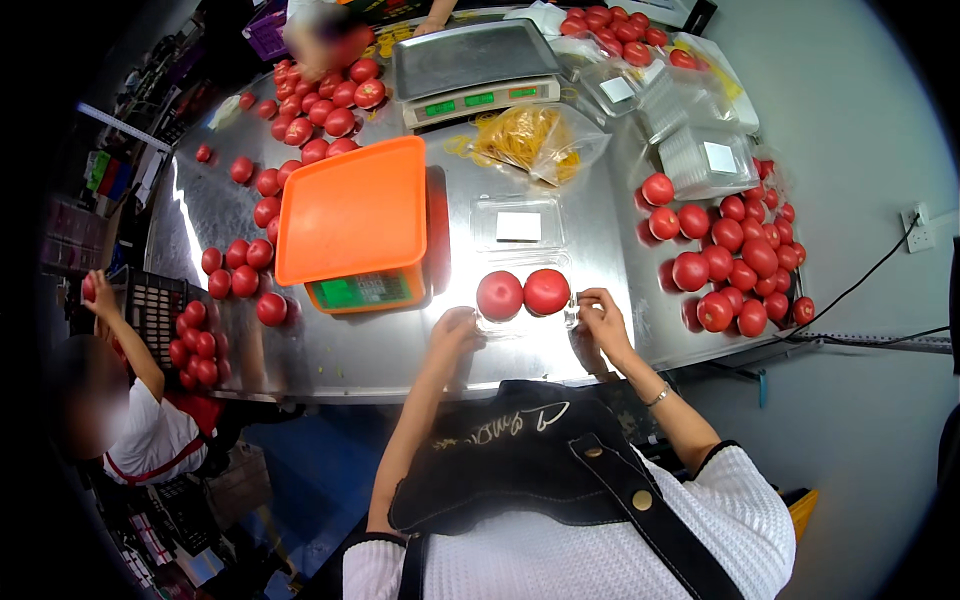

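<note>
Two large red tomatoes (499, 296) sit side by side in the base of a clear plastic clamshell box on the steel table in front of me. The box's lid (551, 218) lies folded back, away from me, with a white label (518, 227) on it. My left hand (455, 330) grips the left edge of the base, its fingertips partly hidden. At the right edge, my right hand (605, 322) pinches the clear plastic between thumb and fingers. Both forearms reach up from below, resting beside the box.
An orange-topped scale (352, 215) stands left of the box. Beyond are a flat-pan scale (478, 75) and a bag of yellow rubber bands (530, 140). Stacked clear boxes (705, 160) and loose tomatoes (745, 250) lie right. Co-workers handle tomatoes at the far side and left.
</note>
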`<state>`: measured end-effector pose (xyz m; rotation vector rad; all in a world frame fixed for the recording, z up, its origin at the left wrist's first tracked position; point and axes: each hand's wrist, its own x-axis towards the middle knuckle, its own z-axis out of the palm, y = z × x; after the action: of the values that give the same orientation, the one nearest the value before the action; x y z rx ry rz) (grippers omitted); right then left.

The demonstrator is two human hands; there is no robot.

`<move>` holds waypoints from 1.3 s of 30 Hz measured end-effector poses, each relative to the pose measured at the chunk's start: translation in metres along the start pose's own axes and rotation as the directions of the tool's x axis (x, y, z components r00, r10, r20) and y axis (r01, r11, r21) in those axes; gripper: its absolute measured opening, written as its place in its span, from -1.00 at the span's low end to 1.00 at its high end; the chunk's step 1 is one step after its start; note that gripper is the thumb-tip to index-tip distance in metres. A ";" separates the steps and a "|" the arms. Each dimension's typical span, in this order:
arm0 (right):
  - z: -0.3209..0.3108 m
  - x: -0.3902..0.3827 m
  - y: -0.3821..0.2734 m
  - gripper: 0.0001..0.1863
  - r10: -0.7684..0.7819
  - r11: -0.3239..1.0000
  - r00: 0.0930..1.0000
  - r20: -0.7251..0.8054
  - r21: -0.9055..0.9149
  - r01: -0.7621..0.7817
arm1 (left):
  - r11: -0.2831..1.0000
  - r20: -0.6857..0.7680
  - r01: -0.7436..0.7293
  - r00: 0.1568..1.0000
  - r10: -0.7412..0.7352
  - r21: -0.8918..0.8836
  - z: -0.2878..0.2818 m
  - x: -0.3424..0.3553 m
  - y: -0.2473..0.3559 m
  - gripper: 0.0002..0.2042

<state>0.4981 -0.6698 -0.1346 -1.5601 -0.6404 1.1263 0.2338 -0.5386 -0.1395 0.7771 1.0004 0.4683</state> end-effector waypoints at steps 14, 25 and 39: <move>0.003 0.054 -0.031 -0.59 -0.289 0.931 0.937 0.196 -0.169 0.322 | 0.978 0.038 0.114 0.993 -0.109 -0.175 -0.001 -0.004 0.009 -0.39; 0.003 -0.018 0.003 -0.71 0.138 0.949 0.984 0.114 0.267 -0.164 | 0.992 0.090 0.026 0.996 -0.015 -0.126 -0.005 -0.005 0.001 -0.77; -0.038 0.201 -0.091 -0.71 -0.624 0.571 0.781 -0.021 -0.695 0.437 | 0.989 -0.140 -0.040 0.990 0.021 -0.139 -0.004 -0.022 -0.010 -0.72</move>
<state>0.6279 -0.4889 -0.1160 -1.8597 -1.3269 0.1814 0.2197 -0.5580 -0.1361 0.6395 1.0725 0.6199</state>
